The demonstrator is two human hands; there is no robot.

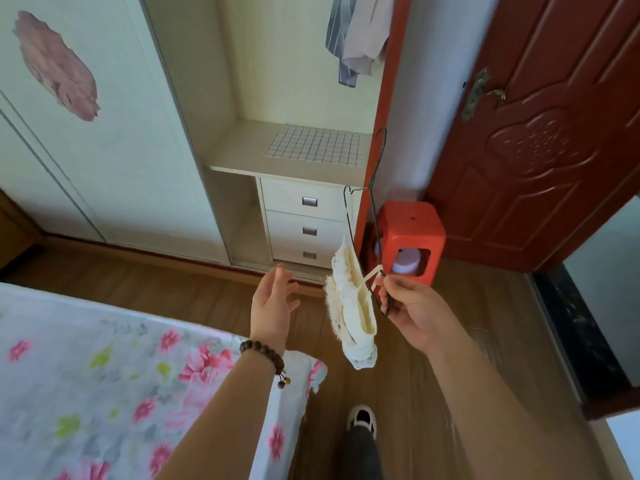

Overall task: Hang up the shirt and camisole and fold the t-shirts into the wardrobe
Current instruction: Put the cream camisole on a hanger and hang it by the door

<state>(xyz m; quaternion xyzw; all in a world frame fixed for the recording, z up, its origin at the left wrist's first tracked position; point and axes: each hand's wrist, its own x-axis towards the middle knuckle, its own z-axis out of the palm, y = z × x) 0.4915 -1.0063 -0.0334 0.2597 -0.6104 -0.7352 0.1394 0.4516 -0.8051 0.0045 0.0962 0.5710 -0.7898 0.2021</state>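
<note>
The right hand (pixel 412 313) pinches the green wire hanger (pixel 375 216) with the cream camisole (pixel 349 306) hanging on it before the open wardrobe (pixel 294 147), while the left hand (pixel 273 303) stays empty beside it, fingers relaxed and apart.

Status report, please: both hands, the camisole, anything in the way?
Left hand open, empty. Right hand pinches hanger and camisole strap. Camisole not yet in wardrobe. Path looks free.

Brown wood-plank floor (pixel 408 393). Carved reddish-brown panel door (pixel 540 150) at right, with brass lever handle (pixel 485 93). Red plastic stool (pixel 412 223) near door. Floral-print bed sheet (pixel 104 375) at lower left.
</note>
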